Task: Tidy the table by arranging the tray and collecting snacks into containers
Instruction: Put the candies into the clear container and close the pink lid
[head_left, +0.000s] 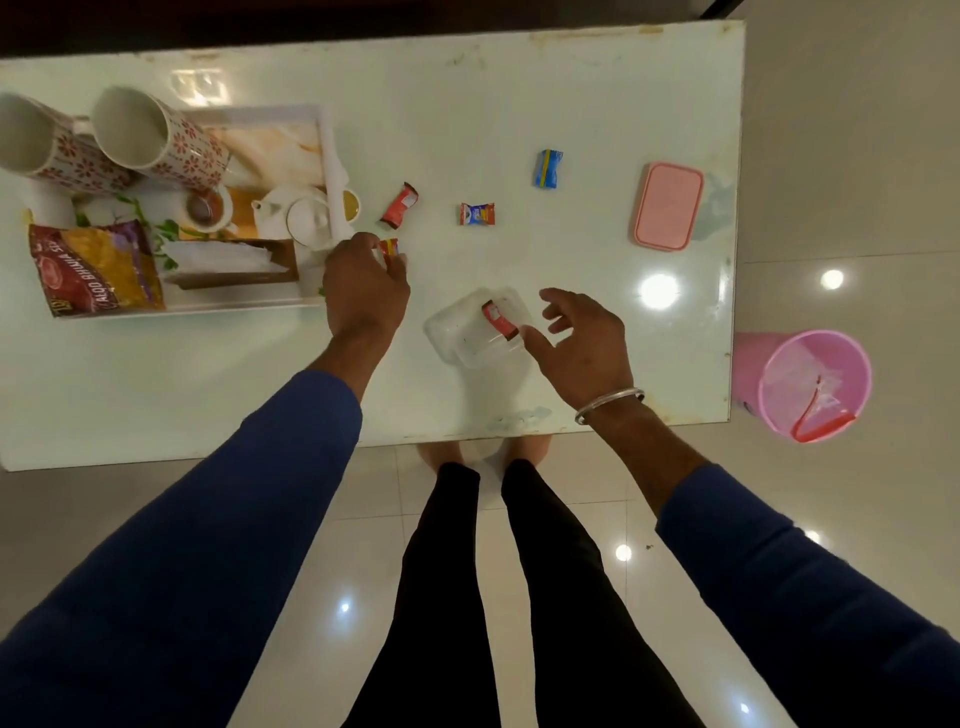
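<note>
A clear plastic container (467, 338) stands near the table's front edge with one red snack packet (500, 319) inside it. My right hand (584, 345) hovers open just right of the container, holding nothing. My left hand (366, 291) is closed on a small red snack packet (388, 247) beside the white tray (332, 156). Loose on the table lie a red packet (400, 205), a red-and-blue packet (477, 214) and a blue packet (548, 168). The container's pink lid (668, 206) lies at the right.
The tray holds two floral mugs (156, 137), a white teapot (301, 215), a small cup (208, 208), a napkin holder (234, 265) and a large snack bag (96, 267). A pink bin (810, 384) stands on the floor off the table's right edge.
</note>
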